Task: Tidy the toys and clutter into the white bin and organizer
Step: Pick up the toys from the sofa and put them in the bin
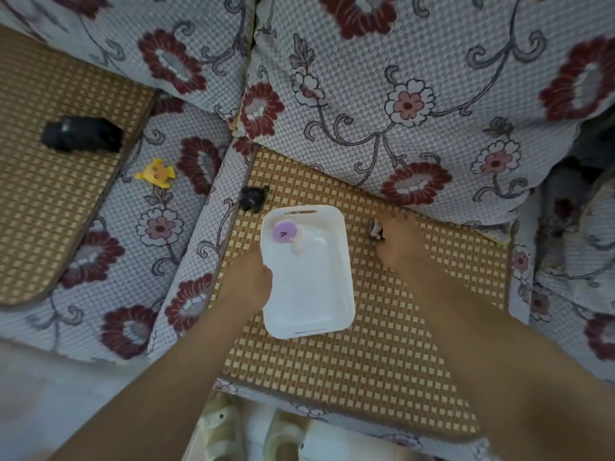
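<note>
Sofa (382,78): floral-covered; it carries everything listed below. Landmark for all places is the white bin.
Woven seat mat (382,327): lies under the white bin on the right-hand cushion.
Second woven mat (43,201): well apart, to the left of the bin.
White bin (309,287): upright on the mat, open top. The organizer is not in view.
Right hand (399,241): just right of the bin's far end, palm down on the mat, fingers curled over a small dark-and-white object (376,229). The frame is blurred; I cannot tell whether the object is gripped.
Left hand (251,277): clasps the bin's left rim, steadying it.
Black toy car (81,134): far left of the bin, on the second mat.
Purple round toy (284,231): inside the bin, at its far end.
Yellow toy figure (156,173): left of the bin, on bare cushion.
Small black toy (253,198): just beyond the bin's far-left corner.
Step in hand (judgement): pick-up of the piece under the right hand.
Next move (judgement): secure pinch, lift over the right rim, release inside; three toys remain afterwards.
</note>
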### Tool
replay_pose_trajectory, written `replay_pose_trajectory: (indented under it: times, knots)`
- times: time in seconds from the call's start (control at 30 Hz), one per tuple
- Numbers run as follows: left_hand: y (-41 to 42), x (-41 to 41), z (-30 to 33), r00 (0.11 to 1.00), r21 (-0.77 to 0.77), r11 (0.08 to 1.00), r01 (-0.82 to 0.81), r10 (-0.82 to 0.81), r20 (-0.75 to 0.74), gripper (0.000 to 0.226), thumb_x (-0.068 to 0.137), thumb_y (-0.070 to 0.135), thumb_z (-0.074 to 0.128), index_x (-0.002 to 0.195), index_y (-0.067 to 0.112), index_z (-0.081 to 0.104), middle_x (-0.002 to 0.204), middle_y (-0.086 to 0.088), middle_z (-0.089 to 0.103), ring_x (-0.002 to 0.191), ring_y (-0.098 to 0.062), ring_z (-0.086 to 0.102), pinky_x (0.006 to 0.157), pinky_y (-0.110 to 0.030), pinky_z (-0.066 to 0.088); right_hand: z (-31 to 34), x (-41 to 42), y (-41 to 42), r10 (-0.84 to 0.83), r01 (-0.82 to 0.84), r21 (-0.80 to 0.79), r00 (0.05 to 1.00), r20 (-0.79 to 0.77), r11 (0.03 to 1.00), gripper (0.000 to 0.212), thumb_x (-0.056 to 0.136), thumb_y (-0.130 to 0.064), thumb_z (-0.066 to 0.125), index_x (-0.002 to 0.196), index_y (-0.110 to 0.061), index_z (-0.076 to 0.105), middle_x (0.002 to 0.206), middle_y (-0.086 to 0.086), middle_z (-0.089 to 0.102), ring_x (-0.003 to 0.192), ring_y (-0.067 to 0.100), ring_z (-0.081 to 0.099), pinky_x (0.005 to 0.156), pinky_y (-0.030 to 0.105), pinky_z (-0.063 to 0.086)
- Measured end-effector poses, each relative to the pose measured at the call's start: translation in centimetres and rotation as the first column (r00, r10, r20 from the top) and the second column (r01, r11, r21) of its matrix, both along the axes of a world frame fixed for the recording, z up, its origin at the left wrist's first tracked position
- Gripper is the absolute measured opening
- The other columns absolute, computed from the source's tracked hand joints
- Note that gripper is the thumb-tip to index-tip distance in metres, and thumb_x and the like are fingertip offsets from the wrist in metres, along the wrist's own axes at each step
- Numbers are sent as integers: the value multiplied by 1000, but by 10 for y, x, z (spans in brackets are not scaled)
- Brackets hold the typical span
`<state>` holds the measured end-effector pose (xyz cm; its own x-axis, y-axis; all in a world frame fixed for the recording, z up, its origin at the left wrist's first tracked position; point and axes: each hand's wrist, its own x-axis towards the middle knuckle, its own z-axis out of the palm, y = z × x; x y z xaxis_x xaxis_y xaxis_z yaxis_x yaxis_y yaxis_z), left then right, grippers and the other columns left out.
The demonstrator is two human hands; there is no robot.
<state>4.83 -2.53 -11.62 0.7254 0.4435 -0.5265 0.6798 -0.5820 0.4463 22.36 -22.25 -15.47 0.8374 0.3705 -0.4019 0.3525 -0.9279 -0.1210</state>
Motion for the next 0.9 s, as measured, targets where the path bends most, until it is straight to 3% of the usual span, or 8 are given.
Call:
replay_pose_trajectory:
  times: [0.13, 0.2, 0.33, 0.4, 0.5, 0.6, 0.8, 0.9]
  knots:
    - [1, -6, 3, 999, -7, 1000, -31, 31, -8, 20, 90, 3, 41, 108, 0, 50, 86, -15, 57, 73, -25, 47, 63, -30, 35, 41, -6, 17, -156, 141, 437, 988, -3, 888, 39, 77, -21, 72, 107, -16, 47, 96, -5, 59, 84, 16, 58, 68, 31, 46]
    - [1, -7, 6, 999, -11, 999, -46, 46, -28, 20, 90, 3, 40, 107, 0, 51, 94, -19, 62, 74, -28, 50, 63, -30, 36, 73, -17, 37, -38, 56, 534, 998, -45, 844, 37, 75, -27, 73, 100, -24, 45, 92, -9, 58, 78, 12, 56, 61, 31, 44]
    - [4, -8, 22, 996, -27, 996, -88, 87, -32, 21, 91, 3, 39, 108, 4, 50, 98, -16, 62, 82, -31, 56, 65, -31, 38, 92, -39, 72, 466, -491, 297, 871, 156, 819, 36, 76, -28, 71, 107, -17, 55, 103, 2, 61, 95, 23, 55, 79, 36, 41]
    - [8, -10, 26, 994, -36, 993, -110, 109, -28, 17, 90, 3, 39, 104, 4, 49, 98, -19, 63, 79, -32, 55, 64, -32, 40, 77, -44, 80, 596, -622, 97, 776, 206, 777, 38, 73, -25, 72, 106, -12, 59, 101, 7, 64, 99, 30, 56, 84, 38, 35]
    - [21, -19, 28, 988, -51, 987, -152, 151, -15, 24, 89, 3, 38, 111, 3, 50, 95, -21, 63, 82, -37, 60, 64, -35, 44, 64, -50, 94, 622, -640, -4, 745, 243, 768, 39, 62, -22, 78, 97, -13, 63, 89, 6, 68, 91, 30, 60, 82, 36, 29]
    - [33, -30, 30, 981, -41, 980, -195, 195, -11, 19, 90, 3, 38, 105, 1, 49, 95, -22, 62, 87, -41, 59, 67, -37, 42, 64, -55, 112, 645, -665, 21, 731, 223, 747, 37, 72, -25, 71, 106, -13, 61, 103, 6, 66, 103, 29, 56, 89, 39, 36]
    - [78, -63, 26, 957, -67, 954, -291, 290, -33, 15, 90, 2, 38, 99, 3, 50, 89, -21, 60, 69, -34, 53, 59, -35, 40, 76, -60, 164, 492, -552, 410, 833, 251, 726, 17, 89, -18, 54, 99, -7, 63, 96, 9, 64, 91, 28, 56, 79, 40, 44]
    - [104, -74, 29, 947, -38, 947, -319, 318, -35, 15, 92, 5, 38, 101, 4, 50, 77, -9, 52, 67, -27, 49, 58, -32, 36, 70, -51, 190, 411, -446, 411, 895, 175, 795, 23, 88, -3, 50, 107, -9, 61, 103, 10, 62, 95, 28, 55, 79, 42, 48]
